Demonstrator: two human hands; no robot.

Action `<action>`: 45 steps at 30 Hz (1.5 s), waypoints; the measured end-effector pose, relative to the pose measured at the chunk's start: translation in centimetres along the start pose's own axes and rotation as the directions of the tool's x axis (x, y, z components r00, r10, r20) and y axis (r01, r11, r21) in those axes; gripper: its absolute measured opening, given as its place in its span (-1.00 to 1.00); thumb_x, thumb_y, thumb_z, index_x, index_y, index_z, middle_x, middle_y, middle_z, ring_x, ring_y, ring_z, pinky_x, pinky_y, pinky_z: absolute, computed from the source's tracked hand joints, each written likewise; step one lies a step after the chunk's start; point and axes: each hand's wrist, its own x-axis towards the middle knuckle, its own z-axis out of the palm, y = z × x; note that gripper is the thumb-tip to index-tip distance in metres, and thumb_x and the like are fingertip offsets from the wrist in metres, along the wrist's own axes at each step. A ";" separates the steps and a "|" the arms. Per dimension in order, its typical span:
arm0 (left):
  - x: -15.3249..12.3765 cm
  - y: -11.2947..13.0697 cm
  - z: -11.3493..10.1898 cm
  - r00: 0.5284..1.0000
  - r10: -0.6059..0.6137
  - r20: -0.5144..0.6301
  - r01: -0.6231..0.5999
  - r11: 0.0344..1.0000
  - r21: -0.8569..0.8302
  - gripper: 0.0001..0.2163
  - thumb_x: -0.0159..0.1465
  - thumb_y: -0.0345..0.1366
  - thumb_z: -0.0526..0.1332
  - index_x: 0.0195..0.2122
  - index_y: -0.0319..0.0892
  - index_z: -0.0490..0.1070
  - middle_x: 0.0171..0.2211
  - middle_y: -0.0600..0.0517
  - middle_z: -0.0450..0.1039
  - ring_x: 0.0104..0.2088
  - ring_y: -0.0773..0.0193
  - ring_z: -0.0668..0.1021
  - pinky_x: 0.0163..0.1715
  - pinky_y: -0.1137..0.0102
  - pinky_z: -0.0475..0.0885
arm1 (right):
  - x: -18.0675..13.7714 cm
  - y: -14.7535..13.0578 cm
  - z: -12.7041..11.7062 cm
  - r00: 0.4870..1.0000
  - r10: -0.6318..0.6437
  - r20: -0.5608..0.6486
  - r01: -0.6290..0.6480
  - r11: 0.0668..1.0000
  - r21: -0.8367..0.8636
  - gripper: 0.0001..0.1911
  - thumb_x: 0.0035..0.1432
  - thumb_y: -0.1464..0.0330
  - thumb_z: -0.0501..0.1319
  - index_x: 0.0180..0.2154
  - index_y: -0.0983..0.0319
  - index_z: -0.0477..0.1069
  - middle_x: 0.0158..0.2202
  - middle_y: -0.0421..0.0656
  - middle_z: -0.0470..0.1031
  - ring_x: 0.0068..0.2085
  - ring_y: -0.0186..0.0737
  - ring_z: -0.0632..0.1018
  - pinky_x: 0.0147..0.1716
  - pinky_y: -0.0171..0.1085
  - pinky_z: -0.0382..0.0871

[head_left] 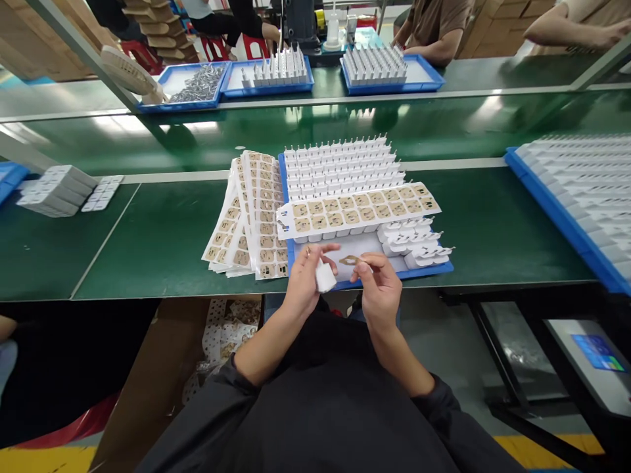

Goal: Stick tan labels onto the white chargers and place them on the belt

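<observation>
Green worktop (162, 243) runs along the factory line, carrying a blue tray (428, 270) with rows of plugs (340, 167). At the tray's near edge, the left hand (303, 279) has its grip clenched around one white plug (325, 276). The right hand (379, 289) pinches a tan sticker (350, 260) just beside it. Left of the tray, sticker sheets (251, 210) fan out.

This is a factory assembly line. A long green belt (444, 128) runs between green benches (162, 243), where blue trays (424, 270) hold rows of identical white plugs (340, 167) beside stacked sticker sheets (256, 210). Other workers (434, 26) sit across the belt at more trays (424, 84), with cartons (503, 23) and red stools (217, 46) behind them.
</observation>
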 end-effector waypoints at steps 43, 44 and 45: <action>-1.8 1.6 -3.6 0.740 0.431 0.517 -0.670 0.546 0.503 -0.60 0.22 -0.35 0.45 0.08 -0.03 0.52 0.03 -0.09 0.60 0.09 0.07 0.59 0.14 0.19 0.47 | 1.0 -3.4 -1.1 0.910 0.156 0.385 -0.126 0.987 -0.101 -0.92 0.27 0.28 0.34 -0.21 0.12 0.50 -0.31 -0.21 0.55 -0.29 -0.25 0.57 -0.24 -0.25 0.53; -1.8 1.6 -3.6 0.740 0.430 0.517 -0.669 0.546 0.504 -0.60 0.22 -0.35 0.45 0.08 -0.03 0.52 0.03 -0.09 0.60 0.09 0.07 0.59 0.14 0.19 0.47 | 1.0 -3.4 -1.1 0.910 0.155 0.385 -0.126 0.987 -0.101 -0.92 0.27 0.28 0.34 -0.21 0.12 0.50 -0.31 -0.21 0.55 -0.28 -0.25 0.58 -0.24 -0.25 0.53; -1.8 1.6 -3.6 0.742 0.428 0.516 -0.667 0.545 0.507 -0.60 0.22 -0.35 0.45 0.08 -0.03 0.52 0.03 -0.09 0.60 0.09 0.06 0.59 0.14 0.18 0.48 | 1.0 -3.4 -1.1 0.910 0.155 0.384 -0.124 0.987 -0.103 -0.92 0.27 0.28 0.34 -0.21 0.12 0.50 -0.30 -0.21 0.56 -0.28 -0.25 0.58 -0.24 -0.25 0.54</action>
